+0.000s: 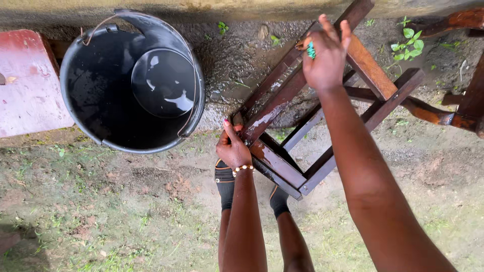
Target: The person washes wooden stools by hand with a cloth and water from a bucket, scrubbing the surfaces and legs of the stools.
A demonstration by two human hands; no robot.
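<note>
A dark brown wooden chair frame (282, 161), wet and shiny, lies tilted on the ground in front of me. My left hand (232, 147) grips its lower left corner, with a bead bracelet on the wrist. My right hand (325, 53) rests on an upper rail of the frame and holds a small green scrubber (311, 50) against the wood. My two feet in dark socks (225, 184) stand just below the frame.
A large black bucket (75, 106) with water and a smaller dark bowl (164, 83) floating in it stands at the left. A red slab (27, 83) lies at the far left. More wooden furniture (456, 113) sits at the right. The ground is muddy with sparse grass.
</note>
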